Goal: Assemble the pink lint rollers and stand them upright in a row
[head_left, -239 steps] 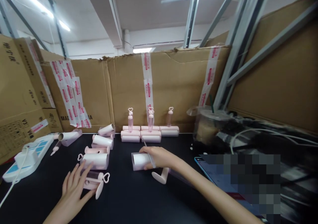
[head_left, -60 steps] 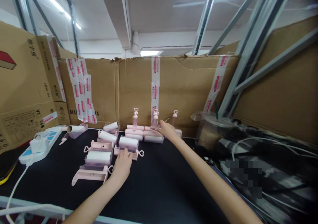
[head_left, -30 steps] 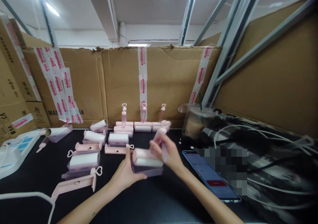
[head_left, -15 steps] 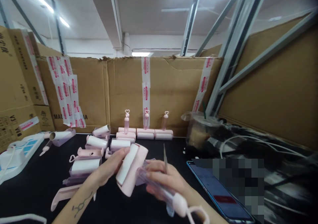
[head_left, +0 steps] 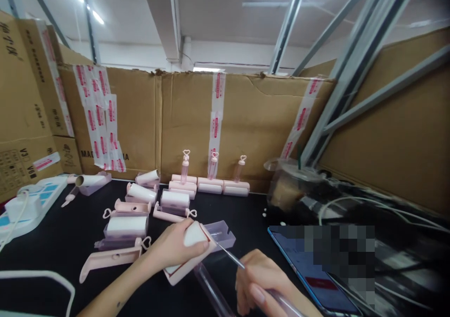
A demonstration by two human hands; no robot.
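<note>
While the left hand (head_left: 171, 246) clasps the roller (head_left: 191, 263), the right hand (head_left: 262, 277), gripping the pointed tool (head_left: 230, 255), should steer lightly.

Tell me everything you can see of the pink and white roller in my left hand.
The pink and white roller has a smooth, plastic-looking pink casing along one side of a matte white roll. It is held at a slant over the black tabletop, gripped by your left hand, with the thumb across the roll. The thin, pointed metal tool in your right hand reaches its right end; whether the tip touches is hard to tell. The left hand hides its middle.
</note>
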